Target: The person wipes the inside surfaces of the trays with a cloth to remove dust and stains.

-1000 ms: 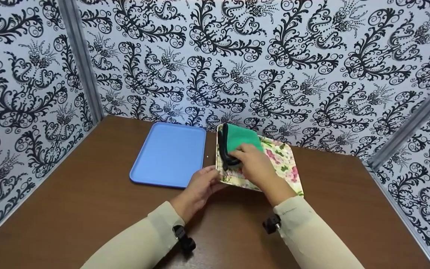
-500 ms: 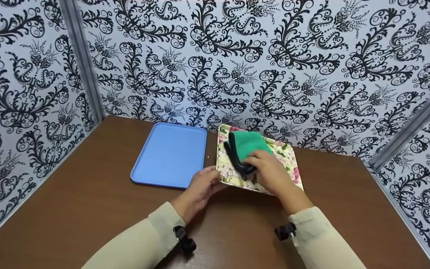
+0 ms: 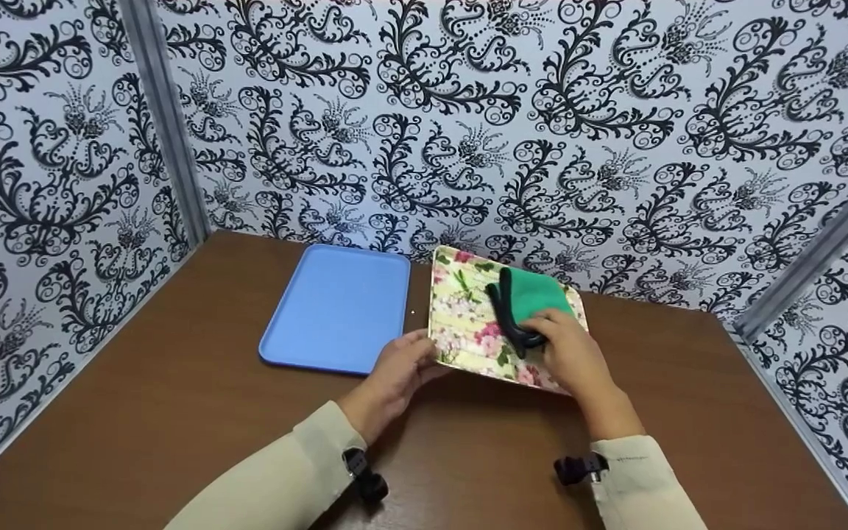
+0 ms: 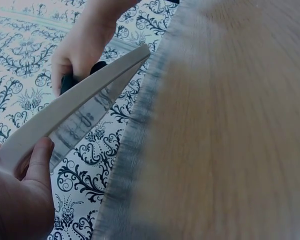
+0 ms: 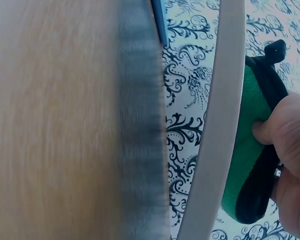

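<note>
My left hand (image 3: 398, 375) grips the near left corner of a floral-patterned tray (image 3: 464, 316), which is tilted, its near edge raised off the table. In the left wrist view the thumb lies against the pale rim (image 4: 75, 102) of the tray. A folded green cloth (image 3: 538, 294) with thick black edging lies against the tray's right half. My right hand (image 3: 578, 361) pinches the near end of this cloth, covering part of it. Seen from the right wrist, the thumb presses into the green fabric (image 5: 247, 107), just behind the tray's rim.
A flat blue tray (image 3: 343, 309) lies on the brown table (image 3: 196, 383), left of the floral one. Patterned walls (image 3: 468, 110) enclose the table at the back and both sides. Each sleeve cuff carries a small black camera (image 3: 365, 475).
My right hand has slid the green cloth from the left part of the floral tray across to its right part. The left hand keeps its grip on the corner.
</note>
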The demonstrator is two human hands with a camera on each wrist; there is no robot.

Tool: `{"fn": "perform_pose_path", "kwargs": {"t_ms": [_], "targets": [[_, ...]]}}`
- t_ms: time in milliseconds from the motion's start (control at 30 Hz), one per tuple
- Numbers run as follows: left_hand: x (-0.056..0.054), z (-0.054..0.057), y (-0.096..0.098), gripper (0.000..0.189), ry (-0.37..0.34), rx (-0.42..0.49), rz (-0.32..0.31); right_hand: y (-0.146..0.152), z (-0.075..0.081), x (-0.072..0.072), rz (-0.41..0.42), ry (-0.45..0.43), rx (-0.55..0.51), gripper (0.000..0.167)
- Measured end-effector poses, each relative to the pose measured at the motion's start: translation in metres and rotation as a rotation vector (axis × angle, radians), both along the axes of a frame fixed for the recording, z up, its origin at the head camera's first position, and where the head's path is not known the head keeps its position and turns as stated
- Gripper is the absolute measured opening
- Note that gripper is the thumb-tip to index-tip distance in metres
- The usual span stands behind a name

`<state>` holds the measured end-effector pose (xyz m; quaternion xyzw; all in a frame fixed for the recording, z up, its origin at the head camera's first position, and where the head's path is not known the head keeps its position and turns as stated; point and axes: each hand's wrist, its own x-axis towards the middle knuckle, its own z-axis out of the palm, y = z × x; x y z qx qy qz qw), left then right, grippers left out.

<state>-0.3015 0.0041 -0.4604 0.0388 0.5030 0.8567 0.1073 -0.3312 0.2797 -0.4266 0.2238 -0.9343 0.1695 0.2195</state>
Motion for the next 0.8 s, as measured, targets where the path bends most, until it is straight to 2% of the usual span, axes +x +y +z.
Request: {"fn": "perform_pose_path", "kwargs": {"t_ms": [133, 367, 533, 800], "targets": [[0.000, 0.001, 0.001, 0.020, -0.003, 0.003, -0.007, 0.007, -0.002, 0.002, -0.054, -0.025, -0.020, 0.041], [0.001, 0.004, -0.002, 0.045, -0.007, -0.005, 0.018, 0.014, -0.001, 0.000, -0.116, -0.095, -0.031, 0.048], [0.000, 0.003, -0.001, 0.047, 0.003, -0.003, 0.018, 0.015, 0.001, 0.002, -0.154, -0.132, -0.032, 0.055], [0.000, 0.000, 0.000, 0.038, -0.002, 0.008, 0.012, 0.011, 0.005, 0.009, -0.215, -0.214, 0.001, 0.050]]}}
